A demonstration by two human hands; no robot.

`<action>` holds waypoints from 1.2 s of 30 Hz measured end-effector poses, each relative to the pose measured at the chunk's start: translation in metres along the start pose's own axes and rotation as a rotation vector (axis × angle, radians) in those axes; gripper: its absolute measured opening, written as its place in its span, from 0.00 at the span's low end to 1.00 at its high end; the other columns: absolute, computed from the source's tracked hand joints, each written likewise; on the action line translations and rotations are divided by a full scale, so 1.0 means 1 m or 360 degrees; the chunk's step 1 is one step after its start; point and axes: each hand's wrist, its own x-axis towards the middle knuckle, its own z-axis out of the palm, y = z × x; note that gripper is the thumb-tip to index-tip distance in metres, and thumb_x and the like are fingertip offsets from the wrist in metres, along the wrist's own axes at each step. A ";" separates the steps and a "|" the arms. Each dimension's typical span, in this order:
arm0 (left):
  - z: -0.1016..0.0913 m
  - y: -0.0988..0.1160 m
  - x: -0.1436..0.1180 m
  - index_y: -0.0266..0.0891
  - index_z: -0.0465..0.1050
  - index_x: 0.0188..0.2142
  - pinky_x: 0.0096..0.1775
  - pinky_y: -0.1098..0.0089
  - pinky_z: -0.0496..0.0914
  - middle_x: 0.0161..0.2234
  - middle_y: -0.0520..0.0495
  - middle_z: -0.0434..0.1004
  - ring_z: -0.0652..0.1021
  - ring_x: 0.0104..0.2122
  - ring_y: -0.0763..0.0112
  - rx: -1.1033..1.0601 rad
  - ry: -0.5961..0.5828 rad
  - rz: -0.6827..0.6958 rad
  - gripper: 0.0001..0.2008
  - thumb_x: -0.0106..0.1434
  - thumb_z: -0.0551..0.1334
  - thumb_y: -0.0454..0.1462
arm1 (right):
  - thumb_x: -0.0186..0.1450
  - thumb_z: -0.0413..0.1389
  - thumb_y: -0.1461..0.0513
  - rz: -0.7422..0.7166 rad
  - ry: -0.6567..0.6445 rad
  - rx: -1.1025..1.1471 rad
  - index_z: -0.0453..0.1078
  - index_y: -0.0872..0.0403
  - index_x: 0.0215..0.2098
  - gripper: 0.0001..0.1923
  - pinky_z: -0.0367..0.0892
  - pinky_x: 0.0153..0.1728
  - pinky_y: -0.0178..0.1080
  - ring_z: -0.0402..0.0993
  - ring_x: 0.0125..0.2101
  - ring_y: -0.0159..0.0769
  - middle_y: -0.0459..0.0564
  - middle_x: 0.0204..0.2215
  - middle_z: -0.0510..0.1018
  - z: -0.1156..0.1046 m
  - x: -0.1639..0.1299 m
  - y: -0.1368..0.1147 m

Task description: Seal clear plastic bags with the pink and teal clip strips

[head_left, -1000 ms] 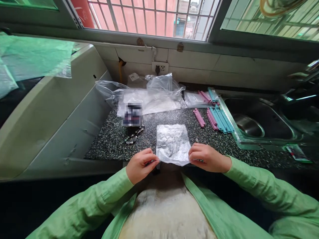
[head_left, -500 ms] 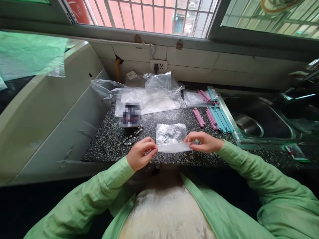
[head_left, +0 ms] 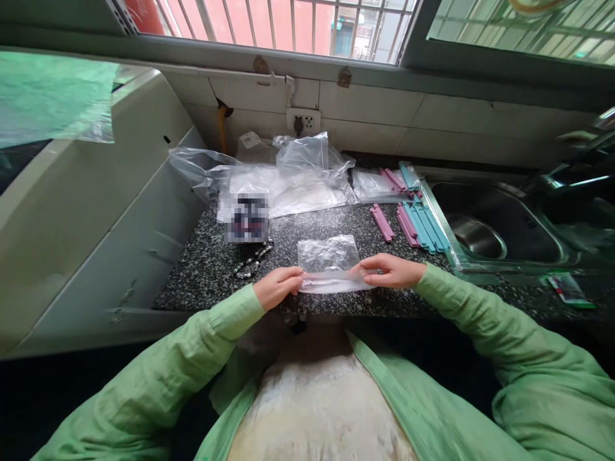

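A small clear plastic bag (head_left: pixel 327 252) lies near the counter's front edge, with a whitish folded band along its near side. My left hand (head_left: pixel 278 286) pinches the left end of that band between thumb and fingers. At the right end, my right hand (head_left: pixel 391 270) grips the band the same way, its thumb below and fingers above. Beyond my right hand lie pink sealing clips (head_left: pixel 382 223) and blue sealing clips (head_left: pixel 425 226). A beaded strap (head_left: pixel 254 259) rests beyond my left hand, beside a pixelated item (head_left: pixel 246 218).
Large clear plastic bags (head_left: pixel 298 192) spread along the back of the speckled counter (head_left: pixel 202 282). On the right is a metal sink (head_left: pixel 494 224) with a small packet (head_left: pixel 570 290) in front of it. A wall socket (head_left: pixel 303 120) sits above the bags. A pale appliance (head_left: pixel 120 192) borders the left.
The band at the bag's near edge has turned flatter and shows more of its face. My left fingers have drawn closer together over its end. The camera view has shifted slightly.
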 end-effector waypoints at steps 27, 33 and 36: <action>-0.001 -0.026 0.022 0.33 0.64 0.40 0.32 0.70 0.67 0.32 0.44 0.70 0.70 0.30 0.72 0.0712 0.1014 0.0584 0.12 0.55 0.54 0.35 | 0.55 0.49 0.61 0.0530 0.1002 -0.0006 0.59 0.56 0.19 0.09 0.57 0.18 0.30 0.62 0.15 0.26 0.43 0.13 0.66 -0.010 0.062 0.037; 0.002 -0.020 0.016 0.34 0.68 0.38 0.35 0.69 0.66 0.32 0.42 0.68 0.68 0.32 0.70 0.1277 0.1055 0.1078 0.11 0.56 0.54 0.34 | 0.56 0.47 0.63 0.0653 0.0964 0.0077 0.58 0.55 0.21 0.07 0.59 0.17 0.31 0.63 0.13 0.27 0.44 0.14 0.69 -0.009 0.065 0.035; 0.004 -0.020 0.018 0.37 0.70 0.36 0.31 0.70 0.64 0.29 0.45 0.68 0.67 0.29 0.71 0.1492 0.0922 0.1146 0.10 0.57 0.53 0.35 | 0.56 0.47 0.63 0.0665 0.0955 0.0081 0.59 0.55 0.21 0.07 0.60 0.17 0.31 0.63 0.13 0.27 0.45 0.14 0.70 -0.009 0.066 0.037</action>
